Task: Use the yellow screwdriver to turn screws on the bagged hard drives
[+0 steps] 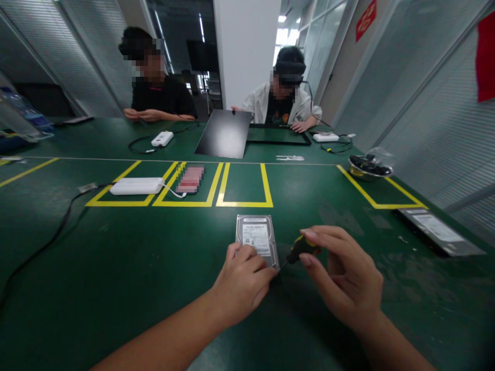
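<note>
A silver hard drive [256, 229] with a white label lies on the green table in front of me. My left hand [247, 281] grips its near end, fingers bent over the label and the thumb by the near right corner. In my right hand [344, 273] is a short screwdriver [299, 249] with a black and yellow handle, pinched between thumb and fingers. Its thin shaft slants down to the left, and the tip is at the drive's near right corner, close to my left thumb. Whether the tip sits in a screw is too small to tell.
A larger drive-like metal unit [439, 232] lies at the right edge. A bowl of dark parts [370, 167] stands behind it. A white power bank [137, 186] is cabled to a phone [190, 179]. Across the table, two people sit near a dark panel [224, 134] and a black frame [278, 142].
</note>
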Motion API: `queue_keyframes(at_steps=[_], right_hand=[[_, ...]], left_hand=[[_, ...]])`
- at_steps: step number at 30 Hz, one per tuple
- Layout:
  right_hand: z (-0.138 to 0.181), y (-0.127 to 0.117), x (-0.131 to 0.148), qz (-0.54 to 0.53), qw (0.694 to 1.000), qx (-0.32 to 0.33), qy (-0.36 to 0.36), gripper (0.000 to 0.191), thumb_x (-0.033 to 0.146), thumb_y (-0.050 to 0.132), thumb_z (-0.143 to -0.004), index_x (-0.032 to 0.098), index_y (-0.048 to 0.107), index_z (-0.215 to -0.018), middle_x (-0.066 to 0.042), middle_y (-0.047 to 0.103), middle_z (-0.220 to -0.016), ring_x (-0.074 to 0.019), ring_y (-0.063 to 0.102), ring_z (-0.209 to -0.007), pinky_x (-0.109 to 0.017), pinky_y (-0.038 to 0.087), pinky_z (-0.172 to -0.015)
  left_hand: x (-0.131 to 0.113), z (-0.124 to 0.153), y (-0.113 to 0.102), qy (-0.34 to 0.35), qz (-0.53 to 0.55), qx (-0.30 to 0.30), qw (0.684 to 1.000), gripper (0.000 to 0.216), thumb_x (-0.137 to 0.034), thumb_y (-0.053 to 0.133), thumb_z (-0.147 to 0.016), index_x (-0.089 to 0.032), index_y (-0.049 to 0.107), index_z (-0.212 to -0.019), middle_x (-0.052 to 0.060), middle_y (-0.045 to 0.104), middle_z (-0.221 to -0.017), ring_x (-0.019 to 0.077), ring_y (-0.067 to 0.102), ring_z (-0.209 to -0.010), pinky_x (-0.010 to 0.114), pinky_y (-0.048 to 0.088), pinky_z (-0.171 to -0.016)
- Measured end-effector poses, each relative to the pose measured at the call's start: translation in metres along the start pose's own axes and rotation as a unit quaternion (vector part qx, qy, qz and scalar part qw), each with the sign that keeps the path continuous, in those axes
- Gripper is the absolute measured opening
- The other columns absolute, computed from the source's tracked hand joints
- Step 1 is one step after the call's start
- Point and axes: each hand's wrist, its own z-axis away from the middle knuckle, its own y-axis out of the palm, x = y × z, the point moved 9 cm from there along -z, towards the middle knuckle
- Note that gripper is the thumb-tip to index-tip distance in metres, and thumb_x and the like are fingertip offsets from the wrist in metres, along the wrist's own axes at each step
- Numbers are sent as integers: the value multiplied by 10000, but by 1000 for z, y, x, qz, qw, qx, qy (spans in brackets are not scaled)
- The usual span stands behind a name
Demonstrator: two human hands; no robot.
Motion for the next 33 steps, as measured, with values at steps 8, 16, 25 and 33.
queue_keyframes(at_steps=[8, 16, 25, 33], right_hand=[[-1, 1, 1, -13, 1000, 1, -10, 521, 30, 670, -778, 214, 595, -1260, -102, 586, -1160, -225, 591, -1042, -351, 531, -798], [1, 2, -2, -21, 1000, 8, -2, 526, 10, 640, -797, 206, 584, -1282, -109, 613, -1129, -221, 597, -988, -353, 520, -735], [1, -1, 1, 2, 1000, -13, -10, 510, 62, 712, -777, 235, 609, -1246, -83, 572, -1085, -196, 584, -957, -326, 528, -742], [0, 0, 0, 8, 1000, -4, -9, 503, 59, 659, -807, 229, 599, -1277, -100, 609, -1110, -210, 598, -960, -324, 519, -700]], left_hand=[[0, 0, 0, -2, 1, -2, 1000, 163, -177, 613, -893, -249, 684, -1020, 18, 668, -828, 235, 498, -865, 436, 289, -807], [1, 1, -1, -2, 2, -12, 1000, 180, -153, 628, -871, -252, 686, -1009, 21, 661, -877, 232, 507, -878, 424, 300, -808], [0, 0, -2, 2, 9, -6, 1000, 200, -129, 619, -868, -246, 684, -1016, 17, 665, -944, 231, 526, -919, 423, 310, -829], [0, 1, -1, 7, 19, -5, 1000, 199, -124, 617, -870, -238, 689, -1017, 34, 675, -964, 240, 529, -950, 439, 304, -854]])
